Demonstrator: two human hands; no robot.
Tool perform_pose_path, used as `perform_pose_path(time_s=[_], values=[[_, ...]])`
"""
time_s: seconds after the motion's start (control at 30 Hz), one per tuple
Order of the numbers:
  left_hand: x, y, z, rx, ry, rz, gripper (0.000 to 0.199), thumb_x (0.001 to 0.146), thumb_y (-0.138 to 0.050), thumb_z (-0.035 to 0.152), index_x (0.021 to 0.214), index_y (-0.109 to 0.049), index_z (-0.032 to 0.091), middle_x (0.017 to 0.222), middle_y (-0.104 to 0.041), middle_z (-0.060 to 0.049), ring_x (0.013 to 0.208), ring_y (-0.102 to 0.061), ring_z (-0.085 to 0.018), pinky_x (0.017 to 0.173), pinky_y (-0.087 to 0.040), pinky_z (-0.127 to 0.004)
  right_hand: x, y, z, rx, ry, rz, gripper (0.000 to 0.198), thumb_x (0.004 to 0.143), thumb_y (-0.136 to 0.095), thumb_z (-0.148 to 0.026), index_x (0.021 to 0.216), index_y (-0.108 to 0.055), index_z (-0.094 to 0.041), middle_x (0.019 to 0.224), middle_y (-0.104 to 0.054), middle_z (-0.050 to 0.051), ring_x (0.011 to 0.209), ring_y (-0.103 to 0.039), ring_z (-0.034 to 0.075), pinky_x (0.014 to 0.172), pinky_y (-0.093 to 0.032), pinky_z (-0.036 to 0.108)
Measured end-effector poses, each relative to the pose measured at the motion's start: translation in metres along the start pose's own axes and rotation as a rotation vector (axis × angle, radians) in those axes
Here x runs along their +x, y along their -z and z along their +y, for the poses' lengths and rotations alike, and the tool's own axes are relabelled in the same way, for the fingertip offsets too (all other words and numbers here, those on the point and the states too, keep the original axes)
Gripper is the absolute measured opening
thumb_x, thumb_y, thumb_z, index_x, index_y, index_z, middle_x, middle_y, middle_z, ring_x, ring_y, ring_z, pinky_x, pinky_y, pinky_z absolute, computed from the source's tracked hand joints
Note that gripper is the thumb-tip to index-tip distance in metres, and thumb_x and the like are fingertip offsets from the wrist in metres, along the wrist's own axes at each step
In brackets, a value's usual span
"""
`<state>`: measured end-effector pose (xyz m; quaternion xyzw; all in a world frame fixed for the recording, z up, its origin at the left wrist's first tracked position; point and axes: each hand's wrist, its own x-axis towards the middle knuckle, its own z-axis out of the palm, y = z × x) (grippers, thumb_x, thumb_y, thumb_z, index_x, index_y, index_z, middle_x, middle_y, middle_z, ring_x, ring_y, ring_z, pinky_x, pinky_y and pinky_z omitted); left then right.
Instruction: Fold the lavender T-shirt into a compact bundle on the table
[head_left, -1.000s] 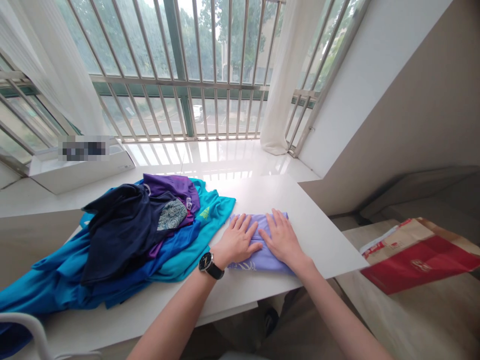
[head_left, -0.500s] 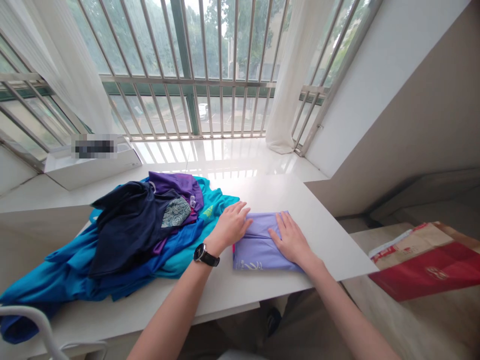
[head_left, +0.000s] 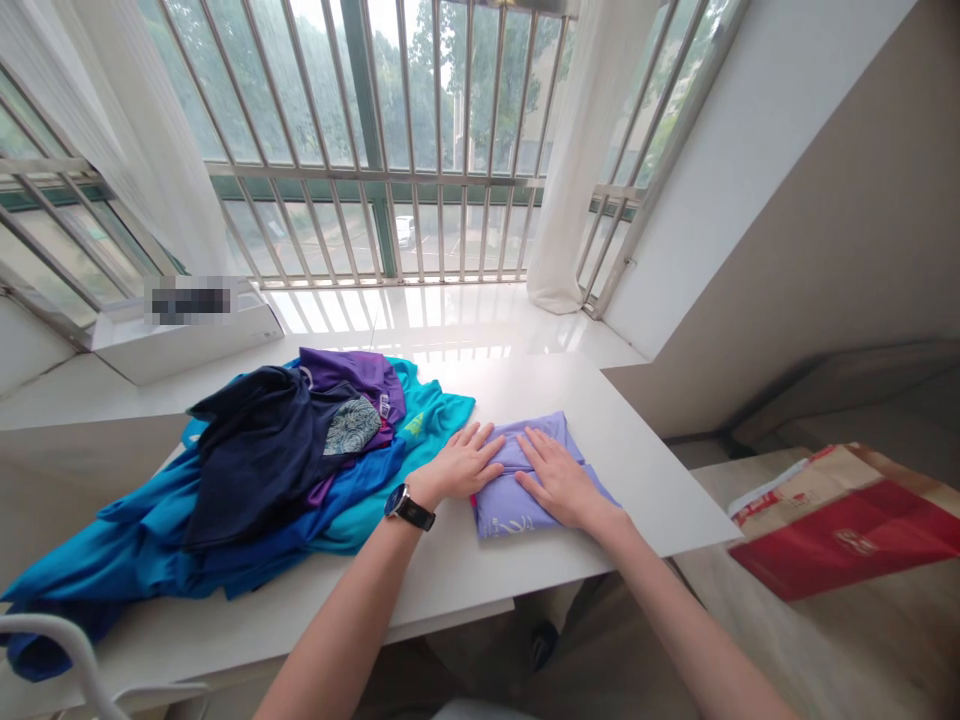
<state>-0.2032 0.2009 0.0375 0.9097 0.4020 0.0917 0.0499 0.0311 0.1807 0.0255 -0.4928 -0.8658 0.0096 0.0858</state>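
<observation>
A lavender garment (head_left: 517, 505), folded into a flat rectangle with white print near its front edge, lies on the white table (head_left: 637, 480). My left hand (head_left: 461, 462) rests over its left side, fingers stretched out, a dark watch on the wrist. My right hand (head_left: 559, 480) lies flat on the middle of the garment with fingers spread. Both palms face down, and neither hand grips the cloth. Left of my hands is a loose heap of clothes: a navy garment (head_left: 255, 450) on top, a purple one (head_left: 349, 375), and turquoise cloth (head_left: 439, 405) nearest my left hand.
An open white box (head_left: 187, 345) with a blurred dark item stands on the sill at the back left. Right of the table, lower down, is a red and tan paper bag (head_left: 847, 535). A white curved bar (head_left: 75, 640) shows at the lower left. Barred windows line the back.
The folded garment has turned slightly on the table. My right hand has slid left across it, and my left hand has flattened and come a little lower.
</observation>
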Motion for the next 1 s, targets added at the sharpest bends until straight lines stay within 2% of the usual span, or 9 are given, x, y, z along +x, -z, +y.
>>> perform_pose_path(time_s=[0.1,0.23,0.33,0.43,0.5,0.6,0.73,0.83,1.0], values=[[0.001,0.009,-0.001,-0.028,0.011,0.032,0.043,0.105,-0.038,0.040,0.139,-0.051,0.019,0.149,-0.048,-0.014,0.141,-0.041,-0.031,0.113,-0.036,-0.049,-0.003,-0.001,-0.002,0.005,-0.016,-0.015,0.069,0.101,-0.032,-0.056,0.151,-0.040,-0.010,0.158,-0.034,0.018,0.148,-0.030,0.029,0.120,-0.029,0.048],[0.005,0.024,-0.006,-0.154,-0.026,0.084,0.030,0.104,-0.039,0.025,0.115,-0.067,0.020,0.123,-0.068,-0.007,0.120,-0.059,-0.022,0.104,-0.046,-0.037,0.000,0.005,0.010,0.040,0.048,-0.020,0.066,0.101,-0.034,-0.055,0.152,-0.038,-0.014,0.159,-0.035,0.016,0.147,-0.031,0.027,0.120,-0.030,0.047],[0.003,0.032,-0.013,-0.235,-0.021,0.044,0.024,0.099,-0.049,0.020,0.110,-0.069,0.022,0.120,-0.069,-0.004,0.110,-0.063,-0.019,0.099,-0.049,-0.031,0.007,0.013,0.027,0.051,0.081,0.017,0.061,0.099,-0.042,-0.051,0.148,-0.045,-0.014,0.157,-0.039,0.016,0.145,-0.035,0.029,0.118,-0.034,0.049],[-0.009,0.039,-0.009,-0.232,0.016,0.005,0.021,0.094,-0.057,0.021,0.110,-0.071,0.023,0.118,-0.068,-0.005,0.106,-0.064,-0.020,0.096,-0.051,-0.031,0.010,0.026,0.037,0.035,0.050,0.131,0.051,0.095,-0.053,-0.040,0.139,-0.054,-0.013,0.151,-0.045,0.020,0.142,-0.040,0.033,0.116,-0.037,0.052],[-0.023,0.044,0.001,-0.226,0.033,-0.009,0.023,0.090,-0.064,0.026,0.112,-0.071,0.023,0.115,-0.067,-0.006,0.104,-0.065,-0.022,0.092,-0.052,-0.032,0.001,0.035,0.029,0.068,0.029,0.243,0.043,0.094,-0.053,-0.033,0.133,-0.058,-0.017,0.146,-0.050,0.018,0.138,-0.045,0.033,0.113,-0.040,0.054],[-0.043,0.045,0.018,-0.217,0.019,0.029,0.032,0.086,-0.071,0.027,0.117,-0.067,0.024,0.116,-0.065,-0.007,0.108,-0.062,-0.024,0.092,-0.052,-0.035,-0.029,0.042,-0.003,0.223,-0.034,0.367,0.032,0.096,-0.050,-0.032,0.125,-0.061,-0.022,0.134,-0.059,0.013,0.127,-0.055,0.028,0.107,-0.048,0.049],[-0.051,0.034,0.030,-0.221,-0.055,0.122,0.036,0.086,-0.070,0.021,0.121,-0.062,0.025,0.122,-0.065,-0.005,0.114,-0.057,-0.024,0.101,-0.047,-0.039,-0.066,0.031,-0.041,0.339,-0.016,0.259,0.037,0.092,-0.060,-0.038,0.127,-0.058,-0.025,0.133,-0.060,0.011,0.123,-0.057,0.028,0.103,-0.053,0.046],[-0.047,0.024,0.030,-0.224,-0.104,0.121,0.033,0.088,-0.069,0.021,0.120,-0.062,0.025,0.120,-0.067,-0.004,0.112,-0.058,-0.022,0.101,-0.046,-0.039,-0.071,0.014,-0.047,0.353,0.012,0.260,0.042,0.090,-0.062,-0.036,0.131,-0.055,-0.024,0.133,-0.059,0.012,0.123,-0.057,0.029,0.104,-0.052,0.049],[-0.042,0.025,0.032,-0.187,-0.095,0.124,0.021,0.093,-0.063,0.025,0.115,-0.064,0.026,0.112,-0.070,-0.003,0.109,-0.060,-0.022,0.098,-0.046,-0.038,-0.059,0.000,-0.032,0.337,0.027,0.264,0.036,0.095,-0.055,-0.035,0.130,-0.057,-0.026,0.133,-0.059,0.012,0.125,-0.056,0.029,0.105,-0.051,0.050]])
